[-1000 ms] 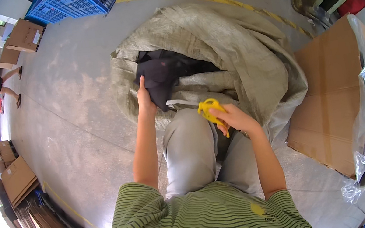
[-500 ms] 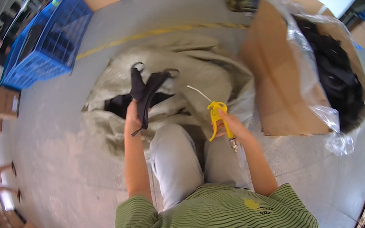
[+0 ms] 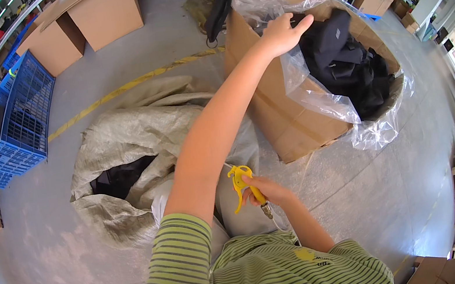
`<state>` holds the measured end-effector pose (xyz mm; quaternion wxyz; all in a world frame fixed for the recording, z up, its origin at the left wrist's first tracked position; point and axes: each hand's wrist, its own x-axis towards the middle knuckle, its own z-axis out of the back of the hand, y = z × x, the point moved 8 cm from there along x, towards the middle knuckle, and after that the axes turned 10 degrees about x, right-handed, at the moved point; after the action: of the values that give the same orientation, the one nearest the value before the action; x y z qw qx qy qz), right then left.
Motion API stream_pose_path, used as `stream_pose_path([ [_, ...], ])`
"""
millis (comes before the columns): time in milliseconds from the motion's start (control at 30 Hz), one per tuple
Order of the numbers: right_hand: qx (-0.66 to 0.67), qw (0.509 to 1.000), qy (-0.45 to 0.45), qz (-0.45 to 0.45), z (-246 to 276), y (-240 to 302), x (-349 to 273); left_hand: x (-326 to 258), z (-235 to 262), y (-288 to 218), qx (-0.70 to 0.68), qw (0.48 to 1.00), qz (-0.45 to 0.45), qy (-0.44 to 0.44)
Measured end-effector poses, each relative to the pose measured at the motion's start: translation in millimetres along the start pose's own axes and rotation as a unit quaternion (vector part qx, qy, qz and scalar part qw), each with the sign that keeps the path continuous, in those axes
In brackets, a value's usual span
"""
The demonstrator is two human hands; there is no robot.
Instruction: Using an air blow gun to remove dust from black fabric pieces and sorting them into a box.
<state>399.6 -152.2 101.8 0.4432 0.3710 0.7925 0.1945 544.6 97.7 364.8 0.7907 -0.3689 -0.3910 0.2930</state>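
My left hand (image 3: 281, 35) is stretched across to the right, over the near-left rim of a cardboard box (image 3: 279, 116). Its thumb and fingers are apart, and I make out nothing gripped in it. Black fabric pieces (image 3: 354, 67) fill the box, inside a clear plastic liner (image 3: 323, 95). Against the box's far-left corner is a narrow black fabric piece (image 3: 219, 17) with a small loop at its lower end. My right hand (image 3: 264, 189) is closed around a yellow air blow gun (image 3: 240, 182), low in front of my lap; my left forearm partly covers its thin nozzle.
A beige woven sack (image 3: 119, 128) lies on the floor at left, with dark fabric (image 3: 121, 178) showing in its opening. Beyond it stand a blue plastic crate (image 3: 16, 123) and cardboard boxes (image 3: 106, 16). A yellow floor line (image 3: 131, 87) runs behind the sack.
My left hand has swung from above the sack to the box on the right and no longer visibly holds the black fabric piece. The view has turned right. My right hand keeps the blow gun.
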Motion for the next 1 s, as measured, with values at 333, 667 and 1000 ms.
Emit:
stream_pose_path([
  [333, -0.026, 1.000, -0.007, 0.002, -9, 2, 20, -104, 125, 328, 0.042, 0.920, 0.332, -0.202],
  [667, 0.042, 0.892, -0.361, 0.270, 147, 97, 171, -140, 34, 367, 0.476, 0.816, 0.203, 0.258],
  [1000, -0.431, 0.638, -0.601, 0.214, 187, 96, 278, 16, 28, 561, 0.245, 0.921, 0.299, 0.041],
])
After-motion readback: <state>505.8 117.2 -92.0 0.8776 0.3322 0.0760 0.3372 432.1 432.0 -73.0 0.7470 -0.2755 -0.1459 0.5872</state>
